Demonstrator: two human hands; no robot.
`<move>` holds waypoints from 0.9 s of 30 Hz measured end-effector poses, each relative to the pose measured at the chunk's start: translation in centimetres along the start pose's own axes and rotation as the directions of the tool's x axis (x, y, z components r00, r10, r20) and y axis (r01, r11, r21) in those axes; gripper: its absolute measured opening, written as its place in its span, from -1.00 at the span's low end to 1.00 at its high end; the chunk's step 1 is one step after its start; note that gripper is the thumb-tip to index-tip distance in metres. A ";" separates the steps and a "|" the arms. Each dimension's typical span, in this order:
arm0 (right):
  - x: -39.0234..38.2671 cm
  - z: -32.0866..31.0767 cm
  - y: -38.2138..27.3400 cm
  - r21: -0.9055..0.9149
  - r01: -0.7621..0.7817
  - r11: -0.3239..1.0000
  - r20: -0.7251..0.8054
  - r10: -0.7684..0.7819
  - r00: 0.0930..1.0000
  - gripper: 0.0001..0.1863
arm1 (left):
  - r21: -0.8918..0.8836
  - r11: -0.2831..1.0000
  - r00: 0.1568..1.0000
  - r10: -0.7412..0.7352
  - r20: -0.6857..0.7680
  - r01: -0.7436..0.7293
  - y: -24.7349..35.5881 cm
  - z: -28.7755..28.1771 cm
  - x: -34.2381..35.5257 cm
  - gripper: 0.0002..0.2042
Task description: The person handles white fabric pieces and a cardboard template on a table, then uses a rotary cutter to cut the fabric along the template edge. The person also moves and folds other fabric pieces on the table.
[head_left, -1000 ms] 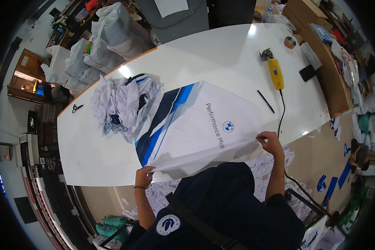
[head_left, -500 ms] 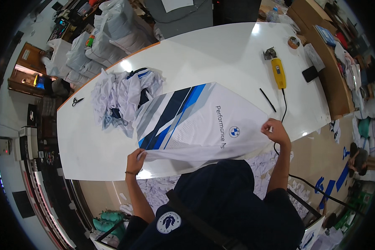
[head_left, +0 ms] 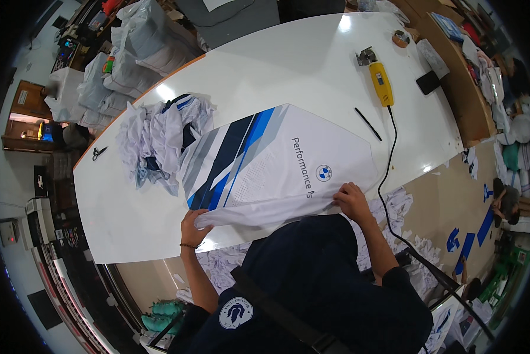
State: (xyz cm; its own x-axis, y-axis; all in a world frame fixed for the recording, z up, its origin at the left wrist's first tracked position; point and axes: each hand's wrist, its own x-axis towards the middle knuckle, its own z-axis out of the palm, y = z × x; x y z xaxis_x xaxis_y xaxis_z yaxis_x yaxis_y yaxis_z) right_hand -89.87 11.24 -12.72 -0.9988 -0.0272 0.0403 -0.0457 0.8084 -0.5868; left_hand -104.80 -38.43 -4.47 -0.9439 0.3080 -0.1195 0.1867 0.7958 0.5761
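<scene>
A white fabric panel (head_left: 277,159) with blue, navy and grey diagonal stripes lies spread on the white table (head_left: 123,230). Its near edge is folded over in a long loose roll toward my body. At the left end of that fold, my left hand (head_left: 195,226) is closed on the cloth between thumb and fingers. My right hand (head_left: 351,201) pinches the same fold farther right, near the round emblem. Left of the panel sits a crumpled heap of white and navy fabric (head_left: 162,135), touching or nearly touching its edge.
At the right lie a yellow electric cutter (head_left: 380,82) with its cable, a black pen (head_left: 368,124), a phone (head_left: 428,82) and a tape roll (head_left: 401,39). Scissors (head_left: 99,153) rest at the far left. Stuffed sacks (head_left: 153,35) stand beyond the table; fabric scraps (head_left: 394,209) cover the floor.
My right hand has moved left and inward from the panel's right corner onto the folded near edge. My left hand stays at the left end, and the right corner now lies flat.
</scene>
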 end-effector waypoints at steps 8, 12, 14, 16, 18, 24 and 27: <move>4.2 -4.4 0.9 0.404 -0.109 0.908 0.122 0.065 0.990 -0.93 | -0.058 0.981 0.959 -0.169 0.228 0.187 -2.1 -2.2 -1.2 -0.71; 5.0 -7.2 2.8 0.338 -0.156 0.928 0.426 -0.003 0.905 -0.92 | -0.040 0.959 0.873 -0.239 0.425 0.282 -2.3 -3.1 -1.8 -0.76; 5.5 -7.5 3.6 0.313 -0.183 0.932 0.510 -0.003 0.860 -0.90 | 0.022 0.955 0.817 -0.265 0.512 0.295 -1.9 -3.3 -1.8 -0.76; 6.0 -8.1 3.6 0.287 -0.225 0.931 0.583 0.016 0.812 -0.87 | 0.001 0.944 0.755 -0.265 0.600 0.331 -2.0 -3.4 -2.0 -0.75; 6.8 -8.5 4.4 0.250 -0.179 0.951 0.630 -0.019 0.776 -0.86 | -0.043 0.957 0.714 -0.185 0.675 0.288 -2.5 -3.3 -2.1 -0.73; 11.4 -5.1 7.2 0.240 -0.036 0.970 0.155 -0.002 0.988 -0.82 | -0.145 0.897 0.811 -0.297 0.504 0.418 -3.9 -2.2 1.9 -0.67; 14.3 -2.9 5.0 0.300 -0.238 0.924 -0.140 0.289 0.947 -0.77 | -0.170 0.943 0.952 -0.300 -0.055 0.287 -7.2 1.4 4.7 -0.67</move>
State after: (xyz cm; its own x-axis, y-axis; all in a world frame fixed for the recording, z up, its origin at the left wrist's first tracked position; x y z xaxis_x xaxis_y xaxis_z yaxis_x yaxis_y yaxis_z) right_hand -104.31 16.61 -12.69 -0.9568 0.2900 -0.0187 0.1904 0.5771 -0.7942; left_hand -110.16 -42.00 -10.30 -0.9699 0.0258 -0.2421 -0.1414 0.7496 0.6466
